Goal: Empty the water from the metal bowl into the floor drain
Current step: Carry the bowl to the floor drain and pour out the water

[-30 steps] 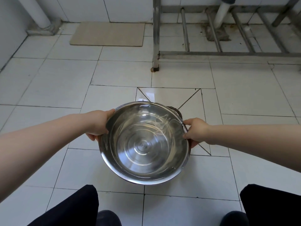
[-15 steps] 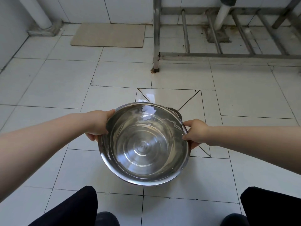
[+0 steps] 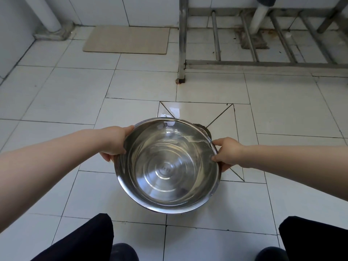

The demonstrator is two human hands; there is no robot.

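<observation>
Water shifted toward far rim inside round shiny metal bowl; bowl unmoved. Left hand, right hand: each grip clamped on opposite rims. Dark floor drain beyond grips, mostly hidden.

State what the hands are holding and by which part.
Both hold the round shiny metal bowl by its rim: left hand on the left edge, right hand on the right edge.

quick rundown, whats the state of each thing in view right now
metal bowl: held above the floor, tipped away, water still inside
left hand: gripping the bowl's left rim
right hand: gripping the bowl's right rim
floor drain: mostly hidden behind the bowl's far rim
floor tile: wet beyond the bowl
beige mat: flat by the wall
</observation>
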